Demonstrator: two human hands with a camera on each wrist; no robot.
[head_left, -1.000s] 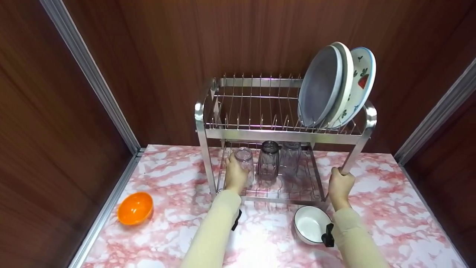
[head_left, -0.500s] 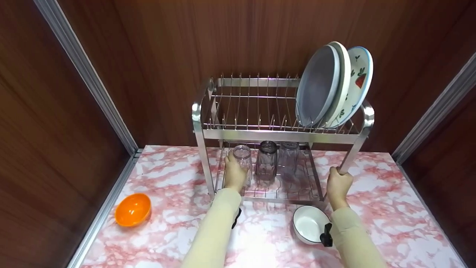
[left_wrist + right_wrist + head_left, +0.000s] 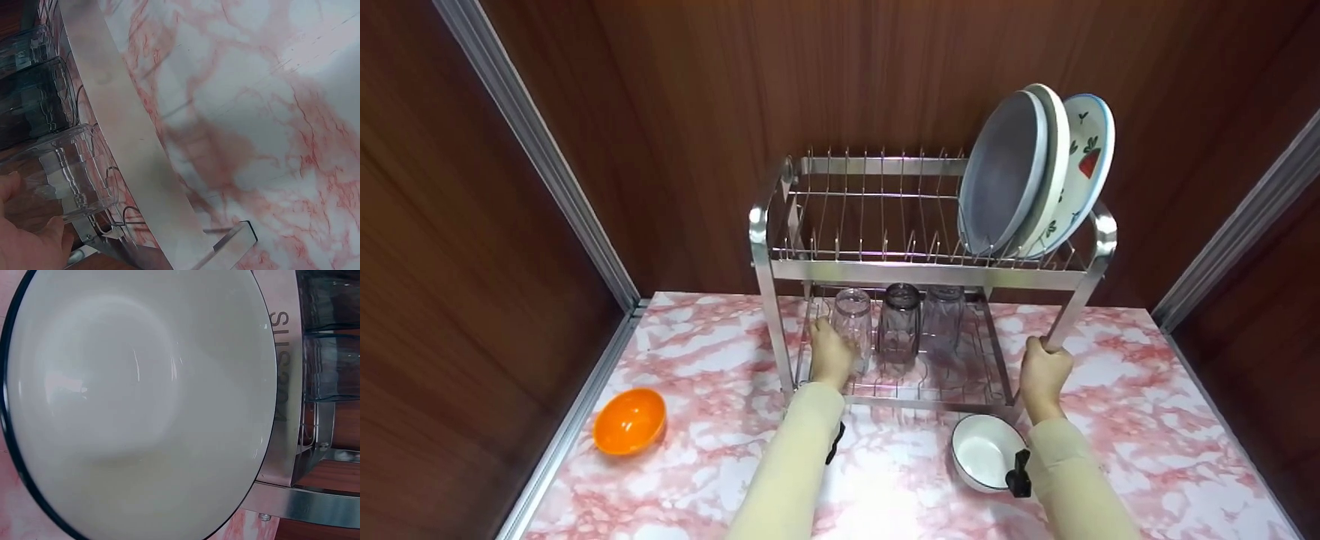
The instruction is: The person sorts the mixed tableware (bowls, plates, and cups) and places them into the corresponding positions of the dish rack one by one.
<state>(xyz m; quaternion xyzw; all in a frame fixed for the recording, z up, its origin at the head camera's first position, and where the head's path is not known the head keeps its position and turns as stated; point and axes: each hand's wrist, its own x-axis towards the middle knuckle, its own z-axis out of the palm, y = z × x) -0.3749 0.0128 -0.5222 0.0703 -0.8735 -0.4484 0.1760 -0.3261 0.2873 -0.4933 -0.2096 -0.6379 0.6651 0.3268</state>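
My left hand [image 3: 831, 354] is beside the left clear glass [image 3: 853, 330] on the lower shelf of a two-tier metal dish rack [image 3: 926, 274]. Its fingertips lie just left of the glass, below its top. In the left wrist view, the thumb and a finger [image 3: 53, 230] spread at the side of that glass [image 3: 62, 174]. A darker glass [image 3: 899, 326] and a greyish one [image 3: 943, 319] stand to its right. My right hand [image 3: 1045, 376] grips the rack's front right leg; the right wrist view does not show this hand.
Three plates [image 3: 1005, 176] stand on edge at the right of the upper tier. An orange bowl [image 3: 630, 421] sits at the left of the marbled tabletop [image 3: 697, 480]. A white dark-rimmed bowl [image 3: 984, 451] is before the rack, near my right forearm. Wood-patterned panels [image 3: 720, 90] surround it.
My left hand's fingers have come away from the upper part of the left glass, shifting slightly left and down. That glass stands a little farther right of them. My right hand keeps its grip.
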